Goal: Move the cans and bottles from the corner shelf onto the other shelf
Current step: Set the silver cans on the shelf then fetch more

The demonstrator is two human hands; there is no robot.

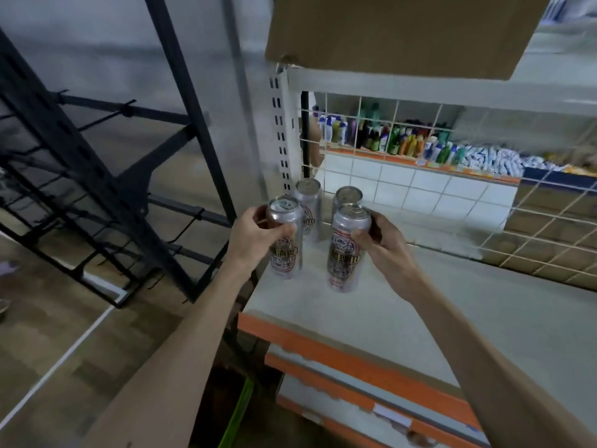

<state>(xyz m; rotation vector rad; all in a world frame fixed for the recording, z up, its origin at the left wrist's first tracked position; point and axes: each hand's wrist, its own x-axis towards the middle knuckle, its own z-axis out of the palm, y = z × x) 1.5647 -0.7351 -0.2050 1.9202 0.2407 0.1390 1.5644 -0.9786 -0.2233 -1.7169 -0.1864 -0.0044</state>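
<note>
Tall cans gripped at the far-left corner of the white shelf (pixel 355 312), one per hand

Left can (pixel 286 240) is wrapped mid-body by the left hand (pixel 255 236) from 9 o'clock, right can (pixel 345 253) by the right hand (pixel 384 240) from 3. Walls are probably thin and slick, so a gentle mid-body squeeze is advised. Spare cans (pixel 308 202) are stood at 12.

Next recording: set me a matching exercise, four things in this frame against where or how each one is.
Things:
1. left hand
2. right hand
3. rear left can
4. cardboard box

States:
A. overhead, above the cans
B. grips the right front can
C. stands untouched on the white shelf
D. grips the left front can

Pairs: 1-D, 2-B, 3-C, 4-A
</note>
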